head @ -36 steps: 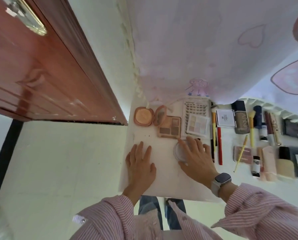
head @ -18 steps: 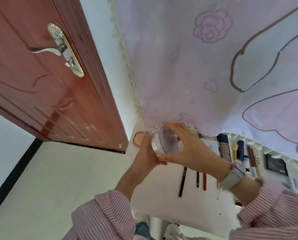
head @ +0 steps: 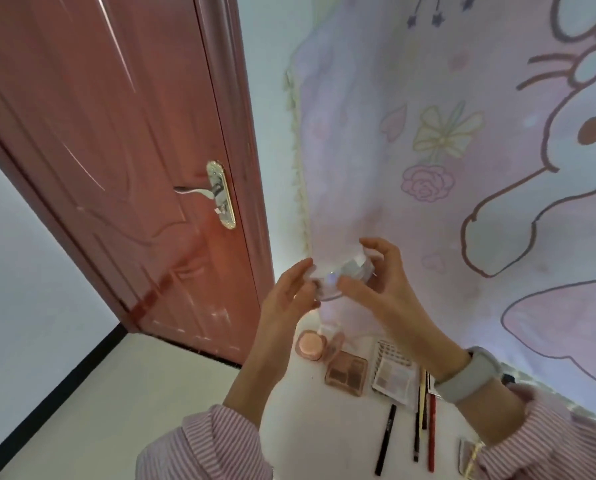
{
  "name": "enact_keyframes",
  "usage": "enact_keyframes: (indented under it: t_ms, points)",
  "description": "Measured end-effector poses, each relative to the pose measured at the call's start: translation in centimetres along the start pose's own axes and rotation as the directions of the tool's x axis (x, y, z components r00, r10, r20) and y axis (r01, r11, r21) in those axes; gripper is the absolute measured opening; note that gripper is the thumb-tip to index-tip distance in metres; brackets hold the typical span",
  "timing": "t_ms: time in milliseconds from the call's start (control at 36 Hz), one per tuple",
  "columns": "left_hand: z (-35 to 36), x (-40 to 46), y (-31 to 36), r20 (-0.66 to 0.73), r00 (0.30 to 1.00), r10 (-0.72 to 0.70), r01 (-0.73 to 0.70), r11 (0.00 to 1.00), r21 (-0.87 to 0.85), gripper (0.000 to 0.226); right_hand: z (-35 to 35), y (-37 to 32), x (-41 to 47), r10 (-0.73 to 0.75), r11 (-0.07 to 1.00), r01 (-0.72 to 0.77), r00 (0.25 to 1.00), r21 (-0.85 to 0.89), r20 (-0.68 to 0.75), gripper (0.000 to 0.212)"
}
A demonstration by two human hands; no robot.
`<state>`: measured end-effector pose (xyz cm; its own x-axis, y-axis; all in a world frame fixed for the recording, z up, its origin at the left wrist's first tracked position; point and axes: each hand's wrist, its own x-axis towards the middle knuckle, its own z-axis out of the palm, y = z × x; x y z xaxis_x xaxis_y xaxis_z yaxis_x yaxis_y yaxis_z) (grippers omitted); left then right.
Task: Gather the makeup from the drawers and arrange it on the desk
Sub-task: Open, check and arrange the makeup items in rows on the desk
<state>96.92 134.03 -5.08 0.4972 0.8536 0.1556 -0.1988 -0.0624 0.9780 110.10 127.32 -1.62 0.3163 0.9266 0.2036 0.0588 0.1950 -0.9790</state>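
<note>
A clear round jar (head: pixel 341 277) is held up in the air well above the white desk (head: pixel 300 403), in front of the pink cartoon wall cloth. My right hand (head: pixel 376 282) grips it from the right with thumb and curled fingers. My left hand (head: pixel 289 292) pinches its left edge with the fingertips. On the desk below lie a round pink compact (head: pixel 310 345), a brown eyeshadow palette (head: pixel 347 374), a pale palette (head: pixel 393 377) and several pencils (head: pixel 424 420).
A red-brown door (head: pixel 116 168) with a metal handle (head: pixel 217 194) stands to the left. The pink wall cloth (head: pixel 463 168) hangs behind the desk. Pale floor lies left of the desk.
The jar was picked up from the desk by my right hand and raised; my left hand left the desk and joined it. The view tilted upward toward the wall.
</note>
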Motion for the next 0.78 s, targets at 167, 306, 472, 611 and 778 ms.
enact_keyframes:
  t_ms: [167,306,472,611,778]
  points:
    - [-1.1,1.1,2.3,-0.157,0.987,0.038,-0.048,0.997,-0.062,0.035,2.6,-2.2,2.0,0.041,0.999,-0.041,0.999,0.020,0.001,0.043]
    - [-1.9,3.0,5.3,-0.088,0.996,-0.015,-0.005,0.973,-0.229,0.047,4.1,-3.1,2.9,-0.025,0.978,0.015,0.999,-0.209,-0.045,0.037]
    - [-2.1,3.4,5.4,-0.027,0.999,0.040,-0.041,0.998,-0.048,0.055,4.0,-4.4,3.6,-0.088,0.925,0.080,0.996,-0.371,-0.005,0.043]
    - [-1.3,3.2,4.3,0.018,0.999,0.033,-0.033,0.999,-0.023,0.061,3.4,-4.2,3.1,-0.041,0.908,0.039,0.999,-0.416,0.003,0.039]
    - [0.3,2.8,4.0,0.011,0.995,0.099,-0.100,0.993,0.063,0.056,1.9,-4.4,1.8,0.029,0.885,-0.003,0.998,-0.465,0.051,0.034]
